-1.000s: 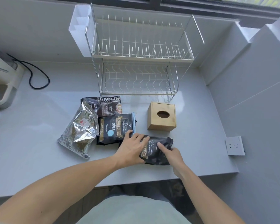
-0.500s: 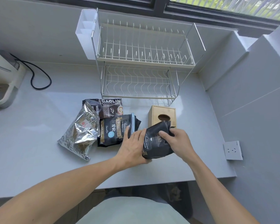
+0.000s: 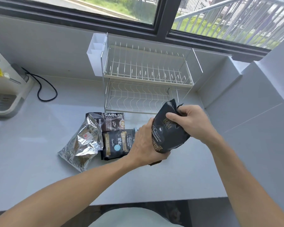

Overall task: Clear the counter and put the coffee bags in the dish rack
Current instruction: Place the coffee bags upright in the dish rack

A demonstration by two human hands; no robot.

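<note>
I see both my bare forearms reaching forward from the bottom corners and converging near the middle. My left hand [image 3: 145, 145] is cupped, palm turned to the right, with its fingers [image 3: 164, 156] curled under the lower end of the black coffee bag [image 3: 168, 133]. My right hand [image 3: 189, 122] grips the bag's upper end, thumb across the front and the other 4 fingers wrapped behind it. Both wrists are bent slightly inward.

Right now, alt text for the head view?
Both hands, left hand and right hand, hold a black coffee bag above the counter, before an empty dish rack; three bags remain.
</note>
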